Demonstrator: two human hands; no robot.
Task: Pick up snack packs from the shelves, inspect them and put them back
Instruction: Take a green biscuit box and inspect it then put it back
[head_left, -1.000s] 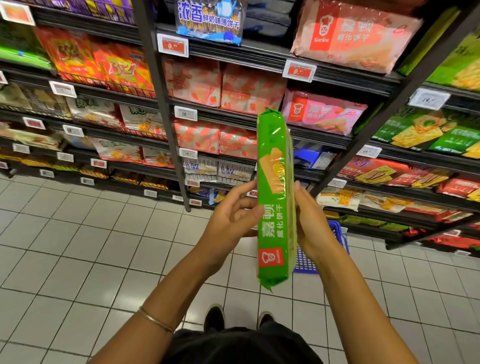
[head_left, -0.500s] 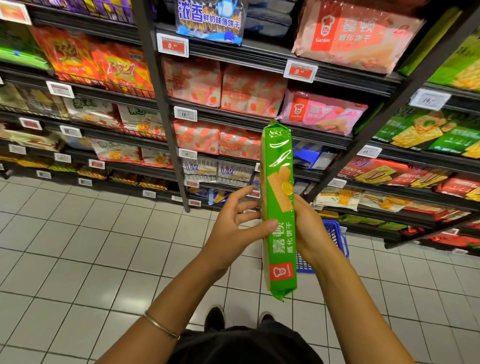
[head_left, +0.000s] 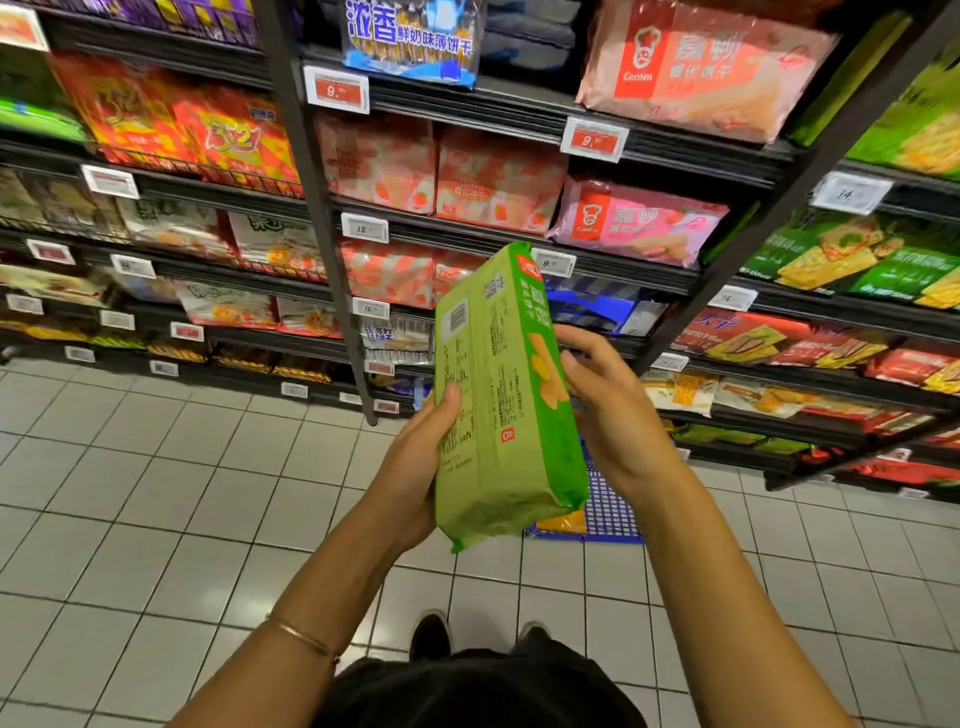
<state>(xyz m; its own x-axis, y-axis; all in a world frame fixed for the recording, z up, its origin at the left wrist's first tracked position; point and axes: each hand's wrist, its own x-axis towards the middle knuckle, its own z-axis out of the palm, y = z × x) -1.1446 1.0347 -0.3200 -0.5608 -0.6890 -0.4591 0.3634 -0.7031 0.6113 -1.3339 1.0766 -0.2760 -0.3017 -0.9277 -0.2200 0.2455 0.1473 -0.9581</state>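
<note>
A long green snack pack (head_left: 506, 395) stands upright in front of me, its printed back panel with barcodes facing the camera. My left hand (head_left: 421, 462) grips its left edge, thumb lying over the back panel. My right hand (head_left: 610, 415) holds the right side, fingers curled against the front face. The pack is tilted slightly, its top toward the shelves (head_left: 519, 244). Pink, red and green snack packs fill the shelf rows behind it.
A black shelf upright (head_left: 322, 218) stands just left of the pack, another slants at the right (head_left: 753, 249). A blue basket (head_left: 602, 512) sits on the white tiled floor (head_left: 156, 519) below my hands. My shoes (head_left: 431, 634) show at the bottom.
The pack has been turned about its long axis: its narrow edge and front faced me before, now its back panel does. My left thumb has moved onto the back.
</note>
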